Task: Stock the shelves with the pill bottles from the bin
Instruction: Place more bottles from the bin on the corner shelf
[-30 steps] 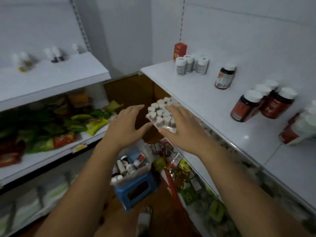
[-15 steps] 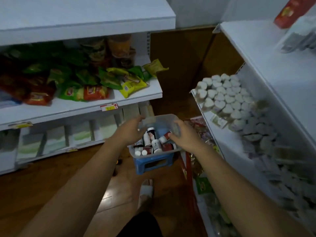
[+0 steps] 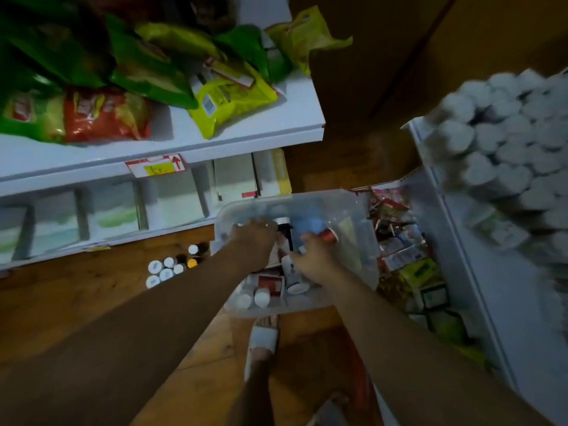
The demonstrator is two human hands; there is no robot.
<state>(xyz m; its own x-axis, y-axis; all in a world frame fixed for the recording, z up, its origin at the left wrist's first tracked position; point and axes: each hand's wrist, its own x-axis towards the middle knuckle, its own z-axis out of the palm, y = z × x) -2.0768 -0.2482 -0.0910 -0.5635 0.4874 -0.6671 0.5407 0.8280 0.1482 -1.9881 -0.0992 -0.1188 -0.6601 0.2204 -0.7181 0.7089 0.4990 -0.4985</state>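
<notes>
Head view: left hand, right hand among bottles in bin, grips unclear; floor bottles beside.

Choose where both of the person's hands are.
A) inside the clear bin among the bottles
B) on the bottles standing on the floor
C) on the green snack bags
A: the left hand and right hand both reach into the clear bin, among its pill bottles.
</notes>
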